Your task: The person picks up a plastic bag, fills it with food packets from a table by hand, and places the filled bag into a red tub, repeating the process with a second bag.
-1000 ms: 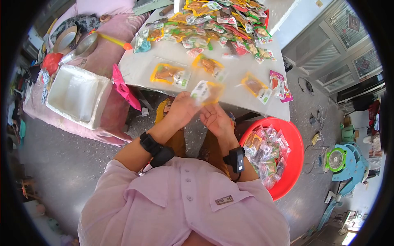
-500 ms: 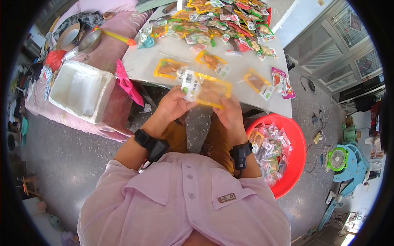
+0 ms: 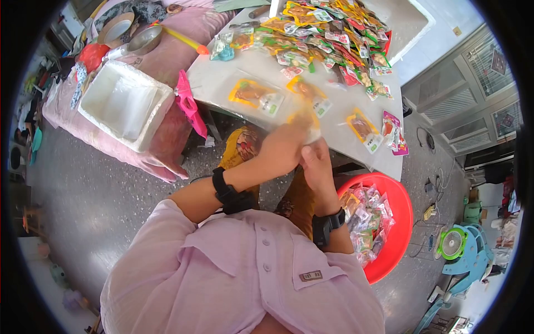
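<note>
A yellow-edged clear food packet [image 3: 311, 123], smeared by motion, is between my hands just over the table's near edge. My left hand [image 3: 285, 147] reaches across to it with fingers closed on it, though they are blurred. Fingers curled, my right hand [image 3: 319, 170] pinches at the packet's lower end; the exact contact is partly hidden. Beyond my hands, similar packets lie flat on the table: one packet [image 3: 253, 96] to the left, another packet [image 3: 306, 89] just behind, and a third packet [image 3: 362, 129] to the right.
A large heap of packets [image 3: 334, 44] covers the back of the white table [image 3: 214, 83]. Below its right corner stands a red tub [image 3: 397, 245] holding several packets. Pink-and-white packets [image 3: 394, 133] lie near the right edge. A white foam box [image 3: 94, 103] sits at left.
My left hand has swung right, across to my right hand, and the packet has turned from lying sideways to pointing away from me. The view has shifted slightly.
</note>
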Demonstrator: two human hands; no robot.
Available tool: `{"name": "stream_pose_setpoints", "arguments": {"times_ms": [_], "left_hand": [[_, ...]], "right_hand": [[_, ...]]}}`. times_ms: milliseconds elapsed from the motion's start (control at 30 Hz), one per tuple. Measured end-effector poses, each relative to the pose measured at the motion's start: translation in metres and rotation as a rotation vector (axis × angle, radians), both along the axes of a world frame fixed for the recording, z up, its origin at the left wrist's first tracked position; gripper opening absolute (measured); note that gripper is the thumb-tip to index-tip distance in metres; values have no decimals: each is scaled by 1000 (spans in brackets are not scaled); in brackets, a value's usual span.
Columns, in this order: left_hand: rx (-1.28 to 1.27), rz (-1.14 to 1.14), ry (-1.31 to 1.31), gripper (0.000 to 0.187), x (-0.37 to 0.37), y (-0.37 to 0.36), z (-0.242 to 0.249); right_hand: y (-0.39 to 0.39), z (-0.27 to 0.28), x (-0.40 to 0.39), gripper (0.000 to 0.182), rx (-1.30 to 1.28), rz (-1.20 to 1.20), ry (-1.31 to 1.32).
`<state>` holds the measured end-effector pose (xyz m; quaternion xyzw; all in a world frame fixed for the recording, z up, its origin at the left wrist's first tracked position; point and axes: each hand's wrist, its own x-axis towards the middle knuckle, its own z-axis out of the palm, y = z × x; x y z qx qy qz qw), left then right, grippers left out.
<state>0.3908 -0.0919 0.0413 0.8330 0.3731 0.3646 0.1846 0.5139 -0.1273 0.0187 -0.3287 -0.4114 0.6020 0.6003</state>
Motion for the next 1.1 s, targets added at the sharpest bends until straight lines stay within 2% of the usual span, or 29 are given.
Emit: {"name": "stream_pose_setpoints", "arguments": {"times_ms": [100, 133, 233, 333, 433, 533, 733, 833, 933, 1033, 1100], "left_hand": [[88, -116, -29, 28, 13, 0, -6], [70, -167, -23, 29, 13, 0, -9], [104, -339, -62, 30, 5, 1, -16], [49, -63, -73, 28, -7, 11, -28], [4, 181, 92, 27, -23, 49, -40], [-140, 329, 289, 27, -25, 64, -39], [-159, 338, 380, 20, -22, 79, -54], [-203, 307, 264, 19, -27, 86, -59], [-439, 203, 160, 21, -36, 90, -49], [-413, 195, 18, 20, -39, 91, -49], [-267, 231, 21, 17, -37, 92, -53]], "right_hand": [[0, 9, -12, 40, -98, -187, 149], [3, 11, -14, 33, -87, -251, 193], [12, -19, 9, 28, -202, -293, 267], [9, -16, 21, 24, -395, -379, 252], [13, -23, 35, 23, -384, -396, 212], [17, -23, 37, 24, -380, -361, 198], [23, -22, 34, 27, -420, -340, 227], [27, -22, 34, 28, -416, -305, 269], [33, -26, 32, 28, -427, -254, 298], [37, -22, 25, 28, -448, -188, 265], [41, -24, 18, 28, -464, -142, 254]]}}
